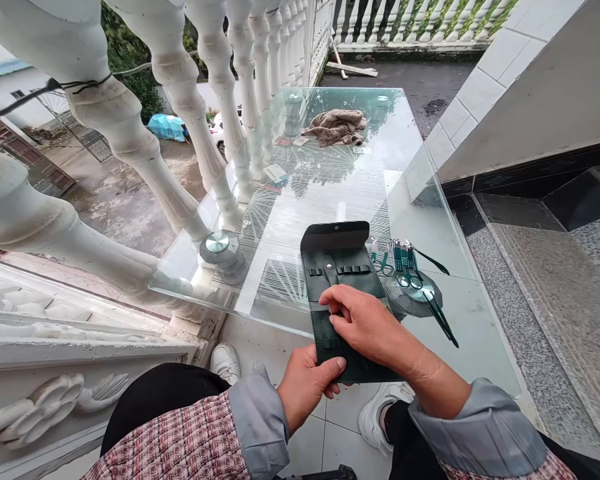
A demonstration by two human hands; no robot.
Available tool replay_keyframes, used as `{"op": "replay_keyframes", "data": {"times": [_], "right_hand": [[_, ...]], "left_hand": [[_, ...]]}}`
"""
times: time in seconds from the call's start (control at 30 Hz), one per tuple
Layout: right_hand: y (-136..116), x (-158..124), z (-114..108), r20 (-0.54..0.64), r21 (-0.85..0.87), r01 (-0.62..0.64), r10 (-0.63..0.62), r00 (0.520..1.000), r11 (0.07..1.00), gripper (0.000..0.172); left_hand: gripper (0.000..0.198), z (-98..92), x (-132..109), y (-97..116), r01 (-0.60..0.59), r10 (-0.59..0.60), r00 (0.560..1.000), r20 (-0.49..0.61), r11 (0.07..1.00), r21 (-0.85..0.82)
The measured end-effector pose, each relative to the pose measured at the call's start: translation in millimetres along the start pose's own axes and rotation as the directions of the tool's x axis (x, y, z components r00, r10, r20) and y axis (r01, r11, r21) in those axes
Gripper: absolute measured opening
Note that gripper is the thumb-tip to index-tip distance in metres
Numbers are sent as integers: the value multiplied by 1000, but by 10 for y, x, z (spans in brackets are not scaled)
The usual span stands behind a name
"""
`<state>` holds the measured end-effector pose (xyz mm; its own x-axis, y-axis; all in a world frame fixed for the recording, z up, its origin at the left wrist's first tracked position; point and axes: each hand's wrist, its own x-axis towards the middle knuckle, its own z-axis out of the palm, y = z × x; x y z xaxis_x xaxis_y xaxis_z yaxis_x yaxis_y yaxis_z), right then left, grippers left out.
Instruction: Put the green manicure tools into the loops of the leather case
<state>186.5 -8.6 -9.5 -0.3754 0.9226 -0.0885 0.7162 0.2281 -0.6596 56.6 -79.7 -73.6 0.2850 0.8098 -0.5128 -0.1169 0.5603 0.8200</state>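
Observation:
A dark green tool case [341, 267] lies open at the near edge of a glass table [330, 187], its flap folded back. My left hand [307, 383] grips the case's near lower corner, thumb on top. My right hand [367, 327] rests on the middle of the case, fingers curled in a pinch at an elastic loop; what they pinch is too small to make out. One slim tool [330, 269] sits in the case's loops. To the right of the case, several green-handled grooming tools [410, 273] lie on the glass.
White stone balusters [180, 87] run along the table's left side. A crumpled brown cloth [337, 127] and small cards [276, 173] lie at the table's far end. A tiled wall [530, 87] and granite steps [555, 293] stand on the right.

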Motion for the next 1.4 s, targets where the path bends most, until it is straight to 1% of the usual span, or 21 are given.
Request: {"op": "replay_keyframes", "data": {"times": [0.13,0.23,0.3,0.37,0.43,0.5,0.6,0.77,0.9,0.97,1.03,1.1,1.13,1.17,1.2,1.23,1.27,1.33,1.37,1.4], "right_hand": [[12,-2,13,3,-31,23,-23,1000,999,25],[25,-14,4,-1,-39,95,-96,995,995,24],[39,-26,-32,-43,-14,127,-128,991,992,22],[62,-43,-97,-137,26,116,-112,984,993,20],[97,-69,-180,-270,57,76,-58,961,995,17],[148,-107,-264,-392,88,25,12,920,996,15],[255,-192,-370,-496,148,-49,117,860,988,18],[469,-365,-485,-559,177,-180,249,790,968,24],[659,-493,-558,-575,132,-279,303,760,951,28],[776,-559,-617,-591,108,-323,322,739,940,29],[906,-631,-694,-629,78,-372,335,702,925,29],[1023,-701,-769,-666,35,-423,337,665,905,26],[1064,-732,-795,-671,11,-443,335,662,897,24],[1087,-758,-809,-662,-9,-450,333,672,893,21],[1087,-777,-808,-642,-23,-441,325,695,897,18],[1064,-789,-790,-612,-32,-413,308,728,910,16],[1018,-795,-758,-569,-38,-361,277,774,932,15],[874,-792,-658,-473,-43,-200,156,867,979,12],[791,-786,-595,-394,-42,-86,62,917,995,12],[709,-777,-528,-339,-42,30,-42,940,999,12]], "left_hand": [[31,-2,4,-17,-2,2,1000,-1,1000,-5],[34,-5,1,-12,-4,4,1000,-6,1000,-14],[35,-8,-4,2,-4,4,1000,1,1000,-20],[36,-11,-11,19,-1,2,1000,23,1000,-24],[37,-12,-16,35,9,-7,999,42,1000,-27],[37,-10,-17,49,23,-23,999,33,999,-23],[35,1,-11,72,49,-49,999,-8,999,-3],[25,29,3,111,81,-78,995,-68,996,30],[21,49,0,129,74,-71,995,-71,997,35],[21,56,-14,140,69,-67,996,-55,997,37],[23,59,-26,151,60,-58,997,-41,997,40],[29,58,-28,154,35,-34,999,-28,999,36],[32,59,-24,153,32,-31,999,-25,998,49],[34,61,-17,151,47,-46,999,-13,997,58],[35,65,-10,148,49,-48,999,-22,997,62],[36,70,-3,145,56,-54,998,-25,996,65],[36,77,3,143,64,-62,998,-29,996,65],[35,90,11,141,80,-78,996,-36,995,62],[35,96,14,141,88,-86,996,-37,994,60],[35,100,16,141,93,-91,995,-39,994,57]]}}
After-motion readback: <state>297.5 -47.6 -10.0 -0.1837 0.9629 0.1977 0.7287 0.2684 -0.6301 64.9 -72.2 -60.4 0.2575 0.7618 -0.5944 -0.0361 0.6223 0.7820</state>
